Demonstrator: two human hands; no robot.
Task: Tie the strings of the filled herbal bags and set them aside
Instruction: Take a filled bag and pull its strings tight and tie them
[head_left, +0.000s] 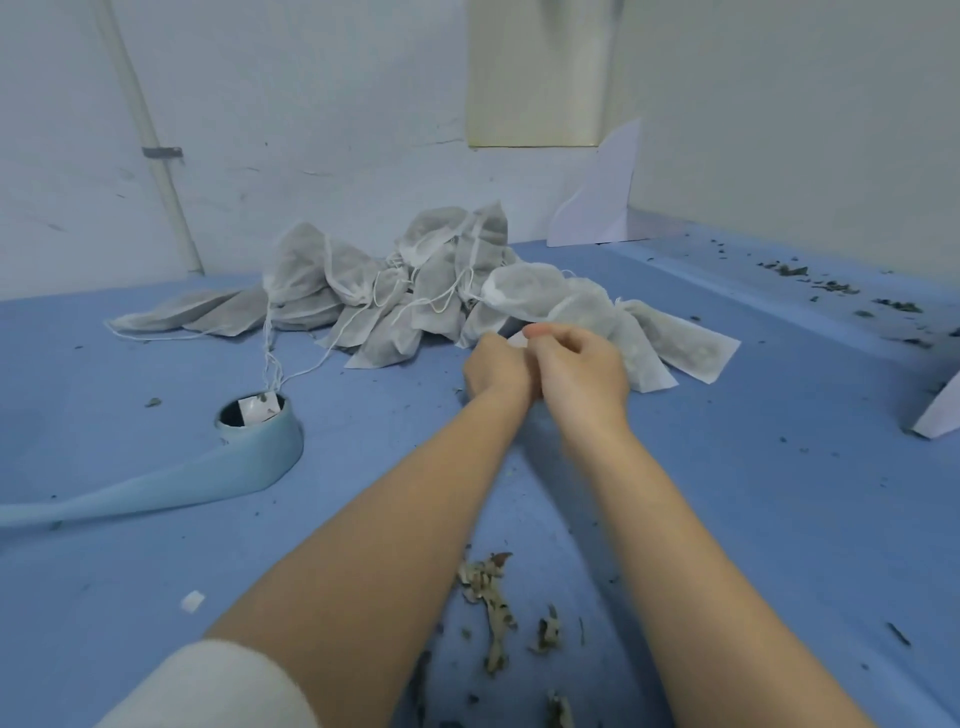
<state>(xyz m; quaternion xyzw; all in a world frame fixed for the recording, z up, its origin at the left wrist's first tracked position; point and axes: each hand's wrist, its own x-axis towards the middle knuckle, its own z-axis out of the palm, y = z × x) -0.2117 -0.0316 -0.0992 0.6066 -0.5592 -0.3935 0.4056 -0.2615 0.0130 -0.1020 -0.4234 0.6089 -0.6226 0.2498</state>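
A pile of grey-white filled herbal bags (415, 291) with loose white drawstrings (270, 338) lies on the blue table (753, 493) against the back wall. My left hand (496, 366) and my right hand (579, 366) are pressed together just in front of the pile's right end. Both have curled fingers, and the fingertips pinch at the top. Between them shows only a small white corner of a herbal bag (517, 339); the rest of it and its string are hidden by the hands.
A pale blue roll of band (260, 441) lies at the left, its strip running to the left edge. Dried herb scraps (488, 597) lie near me, with crumbs (831, 286) at back right. White paper (597, 197) leans in the corner. A white object (940, 410) stands at the right edge.
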